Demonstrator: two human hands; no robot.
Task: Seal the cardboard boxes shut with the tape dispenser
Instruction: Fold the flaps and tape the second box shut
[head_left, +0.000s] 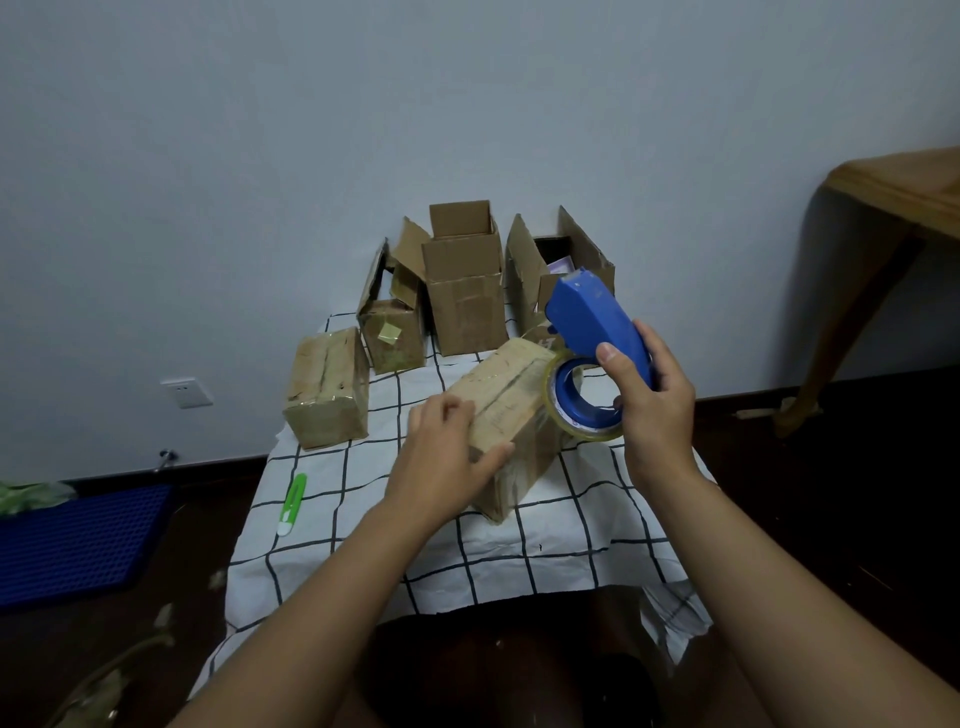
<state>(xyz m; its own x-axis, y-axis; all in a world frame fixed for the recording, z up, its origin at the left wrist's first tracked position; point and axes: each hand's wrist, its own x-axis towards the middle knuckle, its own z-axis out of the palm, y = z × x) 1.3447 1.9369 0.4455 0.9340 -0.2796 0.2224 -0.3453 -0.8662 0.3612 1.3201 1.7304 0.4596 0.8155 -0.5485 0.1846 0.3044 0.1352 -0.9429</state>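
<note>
On the checked cloth (363, 488) that covers the small table, a closed cardboard box (506, 415) lies at an angle in the middle, its top flaps meeting along a dark seam. The left hand (447, 457) grasps its near left corner, fingers curled over the top edge and thumb against the near end. The right hand (652, 410) is wrapped around the handle of a blue tape dispenser (597, 332), held up just right of that box with its head pointing to the far side. The roll of clear tape (576, 400) on its blue hub hangs beside the box's right edge; whether it touches the cardboard cannot be told.

To the left lies a second closed box (327, 387), glossy with tape. Along the far edge stand three open boxes: a small one (392, 327) with torn flaps and a yellowish square patch on its front, a tall one (465, 291) with flaps raised, and a right one (540, 270) partly hidden behind the dispenser. Something pale purple shows inside the right one; what the other two hold cannot be seen. Some dark marks sit on the cardboard below the dispenser, too blurred to read.

A green and white cutter (292, 499) lies on the cloth near the left edge. On the dark floor to the left is a blue grid mat (78, 540), and the white wall carries a socket (186, 392). A wooden table (893, 202) stands at the right.
</note>
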